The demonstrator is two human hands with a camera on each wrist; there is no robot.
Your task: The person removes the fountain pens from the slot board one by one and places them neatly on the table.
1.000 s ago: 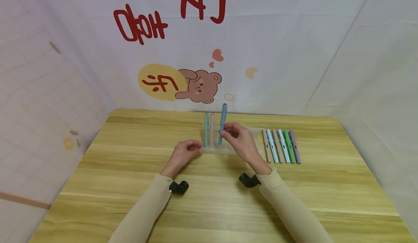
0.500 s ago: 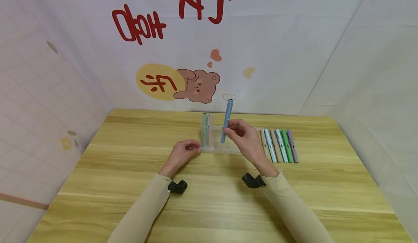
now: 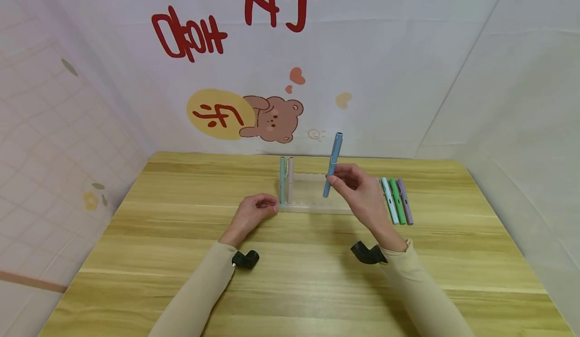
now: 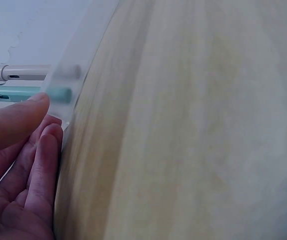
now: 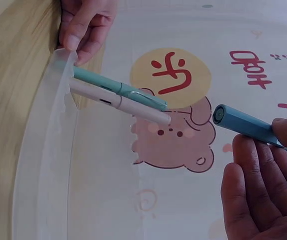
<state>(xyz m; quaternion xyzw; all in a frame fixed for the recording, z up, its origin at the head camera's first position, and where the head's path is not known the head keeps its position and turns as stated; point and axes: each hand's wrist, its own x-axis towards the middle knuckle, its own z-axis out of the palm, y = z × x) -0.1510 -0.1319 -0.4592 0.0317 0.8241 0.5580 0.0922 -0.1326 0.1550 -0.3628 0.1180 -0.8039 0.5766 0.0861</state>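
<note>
My right hand (image 3: 364,192) pinches a blue pen (image 3: 333,164) between thumb and fingers. It stands nearly upright, cap up, in front of a clear, frosted pen rack (image 3: 312,209). In the right wrist view the lower end of the blue pen (image 5: 233,118) points toward the rack, apart from it. A teal pen (image 3: 283,181) and a pale pink pen (image 3: 291,182) stand side by side at the rack's left end. There my left hand (image 3: 254,213) holds the rack's corner, its thumb (image 4: 21,120) close by the base of the teal pen.
On the wooden table (image 3: 290,276), right of the rack, lie a light blue pen (image 3: 390,201), a green pen (image 3: 398,201) and a purple pen (image 3: 406,201); the right hand hides others beside them. A printed white cloth (image 3: 385,65) hangs behind.
My right hand has lifted the blue pen up from the rack and carried it to the right, now covering part of the pen row. My left hand stays at the rack's corner.
</note>
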